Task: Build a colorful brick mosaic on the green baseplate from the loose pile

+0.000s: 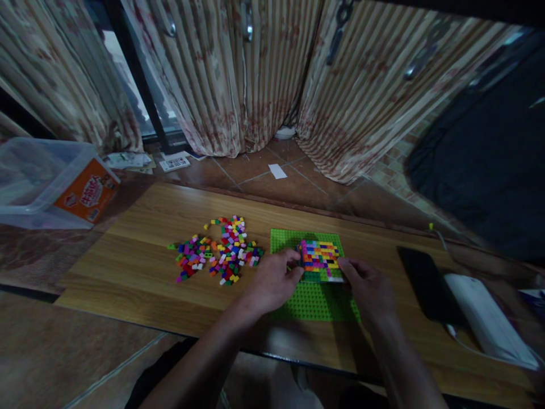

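A multicoloured block of toy building bricks (319,255) rests on or just above a green studded baseplate (313,304); I cannot tell whether it is attached. My left hand (275,278) is closed at the block's left side, thumb and fingers at its edge. At the right edge, my right hand (369,287) grips the block between thumb and fingers, though some fingertips are hidden. Left of the baseplate, a loose pile of small coloured bricks (232,250) is spread over the wooden table (140,255).
A black phone (430,284) and a white device with a cable (489,318) lie at the table's right. On the far left stands a clear plastic bin (46,182) with an orange label. Striped curtains (272,74) hang behind the table, papers (174,163) on the floor.
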Motion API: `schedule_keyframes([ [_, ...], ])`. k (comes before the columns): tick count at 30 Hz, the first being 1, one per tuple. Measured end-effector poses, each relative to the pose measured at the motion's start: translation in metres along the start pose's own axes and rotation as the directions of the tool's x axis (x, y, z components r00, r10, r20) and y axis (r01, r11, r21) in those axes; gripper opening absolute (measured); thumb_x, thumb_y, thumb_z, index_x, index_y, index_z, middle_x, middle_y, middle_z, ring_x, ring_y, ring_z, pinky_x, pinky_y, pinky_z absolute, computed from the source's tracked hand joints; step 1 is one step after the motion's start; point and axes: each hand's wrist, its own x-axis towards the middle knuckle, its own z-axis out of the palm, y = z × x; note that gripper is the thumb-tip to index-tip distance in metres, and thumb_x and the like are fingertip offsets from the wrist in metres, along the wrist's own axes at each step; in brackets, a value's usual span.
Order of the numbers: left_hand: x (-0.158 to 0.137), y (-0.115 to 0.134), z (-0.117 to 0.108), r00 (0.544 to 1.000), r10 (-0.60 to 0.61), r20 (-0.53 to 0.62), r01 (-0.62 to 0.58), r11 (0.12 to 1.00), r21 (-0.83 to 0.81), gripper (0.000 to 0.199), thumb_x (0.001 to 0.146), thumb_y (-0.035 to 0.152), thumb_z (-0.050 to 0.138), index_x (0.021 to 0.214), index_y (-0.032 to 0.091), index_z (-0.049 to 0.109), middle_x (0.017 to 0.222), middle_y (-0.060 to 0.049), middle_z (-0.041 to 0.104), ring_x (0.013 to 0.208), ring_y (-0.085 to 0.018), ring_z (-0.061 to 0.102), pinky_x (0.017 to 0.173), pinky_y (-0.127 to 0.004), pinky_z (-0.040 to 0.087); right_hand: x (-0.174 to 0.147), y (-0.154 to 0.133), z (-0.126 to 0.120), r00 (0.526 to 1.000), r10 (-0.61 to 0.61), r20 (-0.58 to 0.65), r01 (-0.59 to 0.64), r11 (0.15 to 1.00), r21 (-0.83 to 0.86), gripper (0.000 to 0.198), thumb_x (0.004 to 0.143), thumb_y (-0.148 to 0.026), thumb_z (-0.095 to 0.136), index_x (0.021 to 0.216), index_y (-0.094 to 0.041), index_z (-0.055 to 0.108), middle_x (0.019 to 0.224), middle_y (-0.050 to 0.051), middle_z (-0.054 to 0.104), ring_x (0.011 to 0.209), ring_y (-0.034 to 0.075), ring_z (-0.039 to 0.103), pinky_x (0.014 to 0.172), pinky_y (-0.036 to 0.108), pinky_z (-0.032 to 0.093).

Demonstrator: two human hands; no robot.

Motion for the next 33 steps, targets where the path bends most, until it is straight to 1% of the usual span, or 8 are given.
schedule_keyframes([
  [6, 0.001, -0.001, 0.000, 1.000, 0.012, 0.011, -0.012, 1.000, -0.004, 0.019, 0.086, 0.021, 0.054, 0.099, 0.019, 0.068, 0.094, -0.005, 0.074, 0.087, -0.020, 0.068, 0.077, -0.030, 0.052, -0.001, -0.001, -0.002, 0.999, 0.044, 0.013, -0.044, 0.999, 0.012, 0.050, 0.065, -0.060, 0.072, 0.081, -0.013, 0.074, 0.068, 0.006, 0.072, 0.060, 0.019, 0.063, 0.053, 0.027, 0.047],
  [10, -0.001, -0.001, -0.002, 1.000, 0.005, 0.002, -0.005, 1.000, 0.014, 0.027, 0.086, 0.023, 0.054, 0.109, 0.017, 0.067, 0.094, -0.007, 0.074, 0.084, -0.020, 0.068, 0.079, -0.032, 0.052, -0.003, -0.002, -0.003, 0.987, 0.013, -0.160, -0.007, 0.999, 0.041, 0.048, 0.074, -0.060, 0.064, 0.080, -0.013, 0.073, 0.064, 0.005, 0.068, 0.055, 0.016, 0.056, 0.052, 0.027, 0.044],
  [13, -0.001, -0.002, -0.001, 1.000, 0.013, -0.012, -0.013, 1.000, 0.014, 0.032, 0.085, 0.021, 0.054, 0.114, 0.018, 0.066, 0.095, -0.007, 0.074, 0.081, -0.021, 0.067, 0.080, -0.034, 0.053, -0.003, -0.003, -0.003, 0.965, -0.082, -0.249, 0.073, 0.996, -0.046, 0.046, 0.079, -0.057, 0.060, 0.082, -0.013, 0.073, 0.066, 0.006, 0.067, 0.057, 0.016, 0.056, 0.053, 0.027, 0.042],
  [15, -0.001, -0.004, 0.002, 0.999, 0.034, -0.024, -0.034, 0.999, 0.002, 0.035, 0.083, 0.019, 0.054, 0.116, 0.020, 0.066, 0.097, -0.007, 0.074, 0.081, -0.021, 0.067, 0.081, -0.035, 0.053, -0.002, -0.004, -0.002, 0.965, -0.134, -0.226, 0.102, 0.984, -0.148, 0.046, 0.081, -0.057, 0.057, 0.083, -0.013, 0.073, 0.069, 0.008, 0.069, 0.061, 0.019, 0.060, 0.055, 0.028, 0.042],
  [20, -0.002, -0.007, 0.007, 0.994, 0.087, -0.060, -0.086, 0.996, 0.014, 0.044, 0.082, 0.016, 0.052, 0.125, 0.020, 0.062, 0.113, -0.010, 0.072, 0.096, -0.025, 0.067, 0.091, -0.040, 0.053, -0.002, -0.003, 0.004, 0.982, -0.182, -0.046, 0.153, 0.920, -0.361, 0.052, 0.084, -0.060, 0.048, 0.087, -0.014, 0.073, 0.076, 0.012, 0.073, 0.070, 0.026, 0.066, 0.060, 0.032, 0.044],
  [26, 0.001, -0.008, 0.006, 0.993, 0.118, 0.001, -0.118, 0.990, 0.072, 0.051, 0.083, 0.012, 0.046, 0.133, 0.014, 0.057, 0.133, -0.013, 0.062, 0.120, -0.029, 0.060, 0.107, -0.044, 0.046, -0.005, -0.003, 0.008, 0.983, -0.184, 0.004, 0.164, 0.867, -0.471, 0.056, 0.084, -0.063, 0.043, 0.096, -0.015, 0.072, 0.086, 0.015, 0.074, 0.076, 0.030, 0.068, 0.064, 0.037, 0.046],
  [31, -0.001, -0.004, 0.002, 0.996, 0.093, 0.007, -0.093, 0.991, 0.095, 0.050, 0.086, 0.013, 0.045, 0.135, 0.017, 0.055, 0.135, -0.011, 0.061, 0.121, -0.027, 0.060, 0.106, -0.043, 0.047, -0.009, -0.009, 0.006, 0.984, -0.164, -0.064, 0.109, 0.856, -0.505, 0.057, 0.084, -0.062, 0.046, 0.103, -0.014, 0.071, 0.087, 0.015, 0.073, 0.072, 0.029, 0.066, 0.060, 0.037, 0.045],
  [33, -0.003, -0.002, 0.000, 0.995, 0.097, -0.009, -0.096, 0.992, 0.083, 0.047, 0.087, 0.014, 0.045, 0.133, 0.017, 0.057, 0.131, -0.010, 0.064, 0.118, -0.026, 0.062, 0.105, -0.042, 0.048, -0.014, -0.014, 0.007, 0.962, -0.236, -0.139, 0.140, 0.861, -0.490, 0.057, 0.085, -0.060, 0.049, 0.109, -0.012, 0.070, 0.090, 0.016, 0.072, 0.071, 0.028, 0.065, 0.061, 0.036, 0.045],
])
